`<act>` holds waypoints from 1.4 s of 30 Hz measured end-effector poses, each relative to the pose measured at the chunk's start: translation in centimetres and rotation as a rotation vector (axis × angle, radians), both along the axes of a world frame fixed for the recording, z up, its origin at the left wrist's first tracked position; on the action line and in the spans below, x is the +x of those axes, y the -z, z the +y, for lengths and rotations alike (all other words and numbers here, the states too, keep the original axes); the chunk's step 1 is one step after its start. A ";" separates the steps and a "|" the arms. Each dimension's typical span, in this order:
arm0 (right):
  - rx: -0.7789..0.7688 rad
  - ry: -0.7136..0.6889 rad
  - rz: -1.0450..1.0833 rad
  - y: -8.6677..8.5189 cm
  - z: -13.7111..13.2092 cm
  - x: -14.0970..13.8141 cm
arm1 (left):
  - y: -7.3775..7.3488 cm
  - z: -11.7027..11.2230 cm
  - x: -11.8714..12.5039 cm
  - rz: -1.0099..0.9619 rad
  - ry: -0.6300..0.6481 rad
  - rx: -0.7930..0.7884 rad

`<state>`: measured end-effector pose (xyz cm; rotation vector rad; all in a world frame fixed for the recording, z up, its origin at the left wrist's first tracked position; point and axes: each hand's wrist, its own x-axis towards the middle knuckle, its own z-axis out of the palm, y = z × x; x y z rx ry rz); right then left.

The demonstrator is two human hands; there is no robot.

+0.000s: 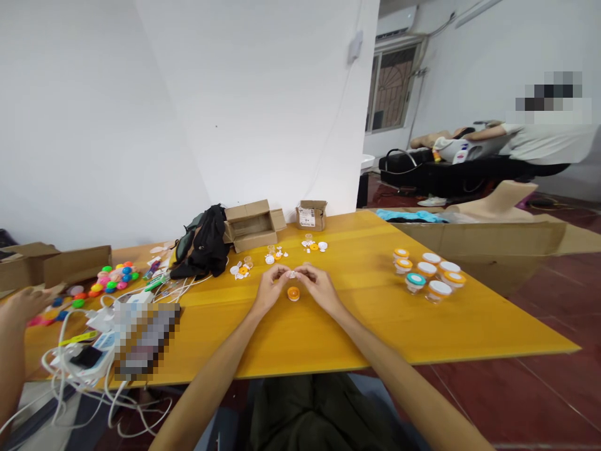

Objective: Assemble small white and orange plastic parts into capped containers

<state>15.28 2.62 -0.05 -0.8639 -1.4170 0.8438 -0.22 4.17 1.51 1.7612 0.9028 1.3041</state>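
My left hand [273, 285] and my right hand [321, 287] meet over the middle of the table, fingertips closed together on a small white plastic part [292, 274]. Its exact kind is too small to make out. Just below the fingertips, an orange round cap-like piece [293, 294] rests on the wood. Beyond my hands lie three small groups of loose parts: one with white and orange pieces [241, 270], another with a white disc [269, 259], and a third with a white round piece [322, 247]. Clear cups are among them.
Several clear jars with white, orange and teal lids [440, 289] stand at right. Cardboard boxes [253, 228] and a black bag [201, 241] sit behind. At left are colourful balls [117, 277], cables, a phone [150, 341] and another person's hand [28, 305].
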 end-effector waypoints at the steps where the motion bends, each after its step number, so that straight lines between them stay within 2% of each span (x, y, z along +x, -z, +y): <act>1: -0.019 0.001 0.023 0.1 0.2 0.1 | 0.0 0.1 -0.2 0.007 -0.014 0.010; 5: -0.121 0.037 0.114 0.7 0.9 0.6 | 0.0 1.0 -1.4 0.068 -0.158 0.091; 9: -0.190 0.064 0.184 1.1 1.3 0.8 | 0.7 1.9 -2.5 0.267 -0.267 0.181; 13: -0.216 0.062 0.211 1.1 1.3 0.8 | 2.0 2.5 -2.7 0.498 -0.206 0.233; 17: -0.242 0.041 0.223 1.1 1.2 0.7 | 2.7 2.8 -2.7 0.569 -0.156 0.233; 25: -0.255 0.008 0.188 1.3 1.2 0.6 | 2.5 2.7 -2.6 0.372 -0.087 0.170; 34: -0.259 0.018 0.200 1.0 1.0 0.6 | 1.0 1.7 -1.1 -0.016 -0.014 -0.091; 42: -0.290 -0.056 0.236 0.7 0.6 0.3 | -0.2 0.2 -0.4 -0.224 0.017 -0.230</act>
